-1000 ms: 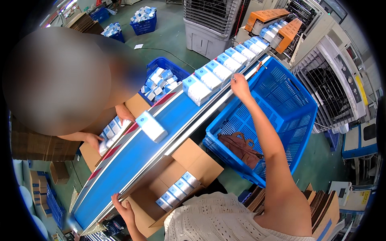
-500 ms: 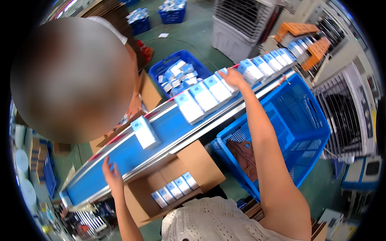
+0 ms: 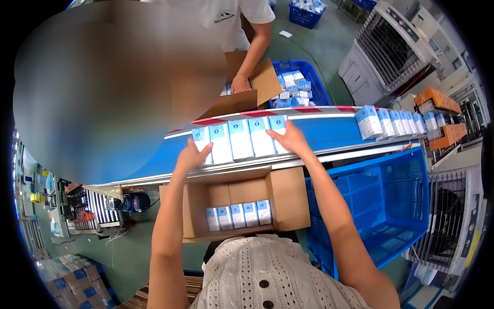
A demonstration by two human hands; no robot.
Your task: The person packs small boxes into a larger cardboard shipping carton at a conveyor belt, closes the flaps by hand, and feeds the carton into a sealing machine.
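Several blue-and-white boxes [image 3: 239, 140] stand side by side in a row on the blue conveyor belt [image 3: 324, 129]. My left hand [image 3: 193, 154] presses against the row's left end, thumb on the front of the end box. At the right end my right hand [image 3: 289, 138] holds the last box, thumb across its front. Between them the row is squeezed together. Just below, on my side of the belt, an open cardboard carton [image 3: 195, 208] holds another row of the same boxes [image 3: 236, 215] along its near wall.
More boxes [image 3: 391, 123] line the belt at right, beside orange machine guides [image 3: 437, 98]. A large blue crate [image 3: 370, 206] sits right of the carton. Across the belt, a co-worker's hand [image 3: 240, 84] reaches into another carton [image 3: 267, 82], beside a blue basket [image 3: 314, 77] of boxes.
My view has turned right. My left hand has come from the bare belt onto the row's left end. The boxes are now gathered between both hands, apart from those upstream.
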